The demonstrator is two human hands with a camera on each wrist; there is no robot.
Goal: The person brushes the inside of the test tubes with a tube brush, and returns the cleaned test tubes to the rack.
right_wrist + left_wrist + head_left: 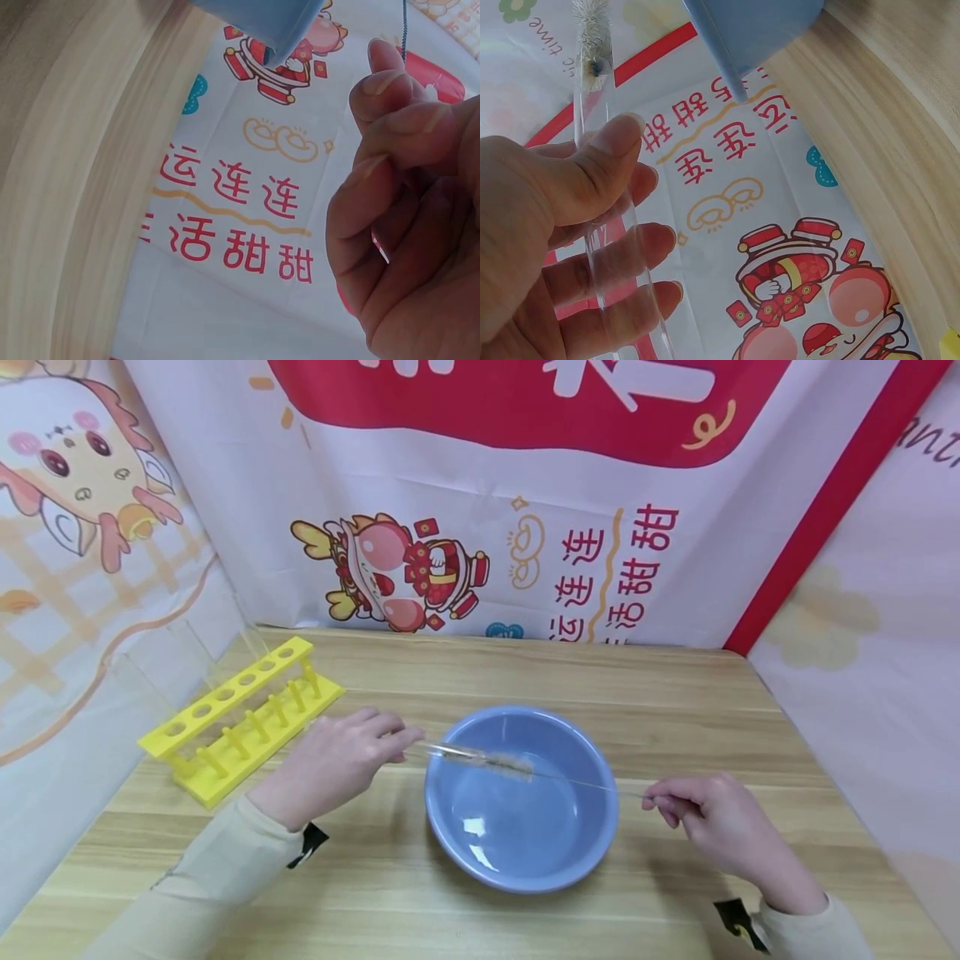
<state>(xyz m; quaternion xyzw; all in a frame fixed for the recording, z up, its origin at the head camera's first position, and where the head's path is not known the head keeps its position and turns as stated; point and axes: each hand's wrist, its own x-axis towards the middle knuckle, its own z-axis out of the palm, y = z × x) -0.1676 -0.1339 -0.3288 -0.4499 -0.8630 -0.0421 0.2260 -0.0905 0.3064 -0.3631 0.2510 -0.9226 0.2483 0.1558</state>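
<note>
My left hand (341,762) grips a clear glass test tube (456,752) tilted over a blue basin (525,883). In the left wrist view, the thumb presses the tube (651,319) against the fingers. A test tube brush (513,767) has pale bristles lying partly inside the tube's mouth and partly outside it. Its thin wire handle runs across the basin to my right hand (712,821), which pinches the wire's end between thumb and fingers. The right wrist view shows a bit of twisted wire (405,30) above the curled fingers (401,124).
On the left of the wooden table (360,902) stands a yellow test tube rack (213,785). Several clear test tubes (191,647) lean in it. A printed cloth (450,468) hangs behind the table, and similar cloths line both sides.
</note>
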